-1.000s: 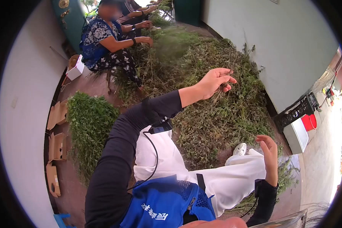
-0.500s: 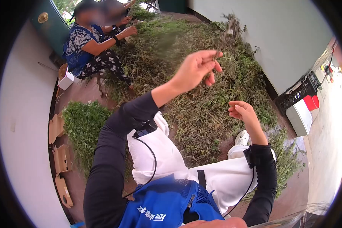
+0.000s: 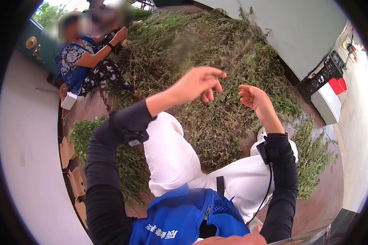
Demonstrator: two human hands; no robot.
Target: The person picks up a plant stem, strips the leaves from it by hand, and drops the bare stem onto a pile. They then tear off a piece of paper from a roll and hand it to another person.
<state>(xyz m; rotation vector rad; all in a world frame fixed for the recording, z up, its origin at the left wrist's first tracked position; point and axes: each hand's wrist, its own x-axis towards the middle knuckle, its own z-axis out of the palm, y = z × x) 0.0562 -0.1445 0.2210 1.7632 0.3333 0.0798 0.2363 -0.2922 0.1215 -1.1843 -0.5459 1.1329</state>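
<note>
Above the pile of cut leafy plants (image 3: 208,126), my left hand (image 3: 196,85) reaches across with its index finger and thumb drawn together. A blurred dry plant sprig (image 3: 241,48) rises from its fingertips, and the grip on the stem is only partly visible. My right hand (image 3: 255,100) is raised close by on the right, fingers loosely bent and apart, with nothing visible in them. A short gap separates the two hands.
Green plant bundles lie at left (image 3: 129,173) and right (image 3: 315,159). A co-worker (image 3: 81,61) sits at the upper left beside the pile. Torn cardboard (image 3: 75,179) lines the left wall. A black crate (image 3: 321,75), white box (image 3: 327,104) and red bucket (image 3: 337,85) stand at right.
My view has shifted. My left hand has moved left and lower in view with the sprig, now blurred. My right hand is higher in view, its fingers more open.
</note>
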